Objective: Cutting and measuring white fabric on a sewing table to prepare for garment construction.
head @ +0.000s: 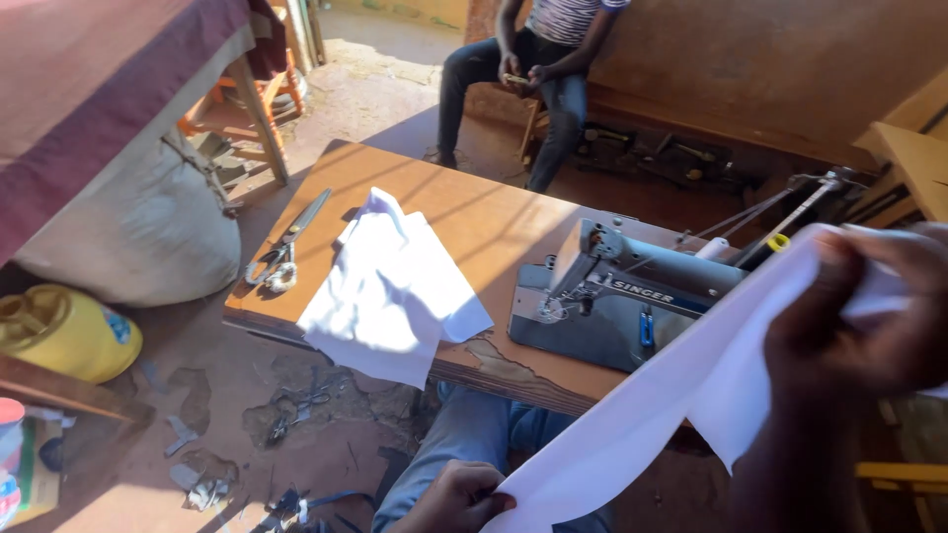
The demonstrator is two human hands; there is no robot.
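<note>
A long strip of white cloth (681, 395) stretches from lower centre to upper right. My left hand (456, 498) pinches its lower end by my knee. My right hand (857, 331) grips the upper end, close to the camera, above the black sewing machine (612, 301). More white cloth pieces (390, 286) lie flat on the wooden table (484, 222) and hang over its near edge. A pair of scissors (284, 247) rests at the table's left end.
A person sits on a bench (538, 69) beyond the table, hands together. A large pale sack (148, 227) and a yellow jerrycan (64, 331) stand at left. Cloth scraps and another pair of scissors (296, 410) litter the dirt floor.
</note>
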